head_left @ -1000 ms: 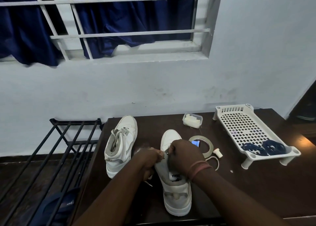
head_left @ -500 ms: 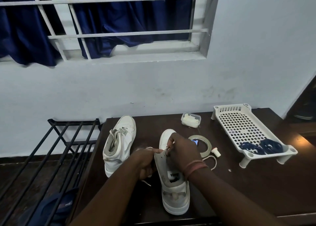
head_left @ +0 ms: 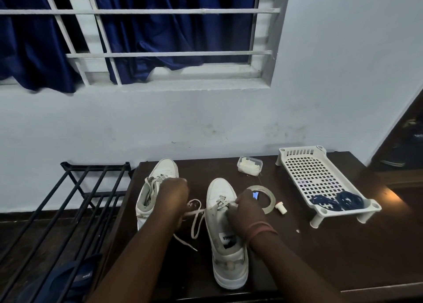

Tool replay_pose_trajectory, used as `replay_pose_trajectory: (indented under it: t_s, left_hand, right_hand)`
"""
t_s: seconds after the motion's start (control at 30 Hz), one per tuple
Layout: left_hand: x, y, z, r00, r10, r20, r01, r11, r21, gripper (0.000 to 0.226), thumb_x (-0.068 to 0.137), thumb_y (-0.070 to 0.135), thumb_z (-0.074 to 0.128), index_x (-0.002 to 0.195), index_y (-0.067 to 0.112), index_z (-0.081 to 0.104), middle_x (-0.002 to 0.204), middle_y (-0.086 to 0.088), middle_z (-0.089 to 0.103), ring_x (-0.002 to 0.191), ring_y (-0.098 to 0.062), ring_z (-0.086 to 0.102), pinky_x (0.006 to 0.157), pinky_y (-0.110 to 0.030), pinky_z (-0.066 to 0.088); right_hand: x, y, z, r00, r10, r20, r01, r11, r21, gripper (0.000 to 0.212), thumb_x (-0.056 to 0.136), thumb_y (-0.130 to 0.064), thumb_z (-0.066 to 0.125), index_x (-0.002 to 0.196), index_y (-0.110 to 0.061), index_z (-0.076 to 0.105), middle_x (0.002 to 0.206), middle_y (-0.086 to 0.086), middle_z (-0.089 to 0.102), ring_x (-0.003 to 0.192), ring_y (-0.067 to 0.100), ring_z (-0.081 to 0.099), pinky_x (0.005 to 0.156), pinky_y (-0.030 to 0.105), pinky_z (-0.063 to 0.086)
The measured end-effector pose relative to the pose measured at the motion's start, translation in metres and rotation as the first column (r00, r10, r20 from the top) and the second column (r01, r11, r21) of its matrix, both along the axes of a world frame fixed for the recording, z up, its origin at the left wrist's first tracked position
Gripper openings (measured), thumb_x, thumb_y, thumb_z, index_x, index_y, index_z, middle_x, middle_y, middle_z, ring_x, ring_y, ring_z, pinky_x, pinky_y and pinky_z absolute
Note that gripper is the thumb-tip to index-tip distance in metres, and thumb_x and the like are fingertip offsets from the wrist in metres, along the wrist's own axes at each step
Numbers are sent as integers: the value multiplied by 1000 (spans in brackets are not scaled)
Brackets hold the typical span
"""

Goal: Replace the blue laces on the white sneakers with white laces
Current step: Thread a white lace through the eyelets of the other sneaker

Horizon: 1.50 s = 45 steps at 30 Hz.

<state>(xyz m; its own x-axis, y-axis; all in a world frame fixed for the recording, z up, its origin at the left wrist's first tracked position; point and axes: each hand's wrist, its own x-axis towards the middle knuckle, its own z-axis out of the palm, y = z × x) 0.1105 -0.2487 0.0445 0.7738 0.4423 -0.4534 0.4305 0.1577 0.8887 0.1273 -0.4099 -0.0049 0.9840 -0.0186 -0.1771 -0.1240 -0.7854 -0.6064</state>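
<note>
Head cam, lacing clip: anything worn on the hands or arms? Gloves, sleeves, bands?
No gloves and no sleeves in view: both forearms are bare right down to the frame edge. The left hand and its wrist carry nothing visible. The right hand has reddish-pink bands round the wrist, thin and stacked close together. No rings or watch can be made out in this dim light.

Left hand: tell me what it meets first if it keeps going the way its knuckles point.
The left hand points toward the wall; likely the left sneaker first, though depth is unclear.
</note>
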Motion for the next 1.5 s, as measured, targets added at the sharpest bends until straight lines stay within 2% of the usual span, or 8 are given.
replay_pose_trajectory:
  t_s: [0.23,0.4,0.57,0.7,0.87,1.1,1.2,1.5]
  left_hand:
    - [-23,0,2,946,-292,-144,323,895,309,42,98,42,58,64,18,63,65,-5,62,63,-23,59,65,-31,43]
    - [-26,10,22,985,-60,163,135,856,-500,42,106,23,44,66,25,57,68,2,52,55,-8,40,50,-23,26]
    - [-22,6,11,976,47,213,97,781,-617,59,100,61,36,59,20,43,67,-1,62,76,-18,67,85,-42,49]
    - [-17,9,-10,955,-259,-142,278,951,135,57,96,64,49,91,10,64,69,-3,64,54,-16,54,54,-27,46]
    - [-21,19,-7,620,-552,-558,785,433,443,61,82,63,67,114,11,67,102,-7,73,91,-26,68,73,-31,48]
    - [-5,10,-11,909,-291,298,338,933,-120,28,101,21,49,76,17,58,79,-1,73,73,-16,53,73,-32,43]
    - [0,15,-19,966,91,243,93,752,-653,36,105,23,39,71,15,45,63,-4,56,65,-19,57,72,-36,50]
    - [5,10,-66,926,-363,-99,372,924,92,18,95,23,63,83,9,59,63,-6,53,47,-14,43,41,-22,34]
  right_hand:
    - [-12,-8,9,997,-62,-39,67,989,130,19,84,-16,57,102,-11,57,103,8,65,99,25,62,79,27,44]
    - [-18,-10,7,999,-51,-11,52,993,108,10,87,-19,56,96,-14,57,98,8,68,96,25,63,77,27,44]
    - [-11,-12,12,994,103,-26,-104,994,-38,24,91,-18,53,112,-8,54,109,8,64,105,26,60,81,28,42]
    - [5,-20,12,986,126,-108,-133,989,-63,17,85,-24,58,94,-10,62,85,5,64,87,24,63,62,24,38]
    - [12,-17,13,981,159,-109,-171,979,-109,11,87,-20,54,85,-10,57,68,0,50,67,19,50,51,23,30]
    - [13,-16,14,974,178,-143,-201,966,-164,20,92,-26,55,93,-6,61,94,11,64,83,26,58,67,23,35]
    - [16,-16,5,977,169,-133,-189,970,-153,21,90,-29,57,85,-9,59,69,3,54,61,17,49,51,21,31]
    - [20,-12,0,981,161,-104,-173,978,-118,16,86,-23,58,89,-8,64,69,1,54,64,19,53,47,20,30]
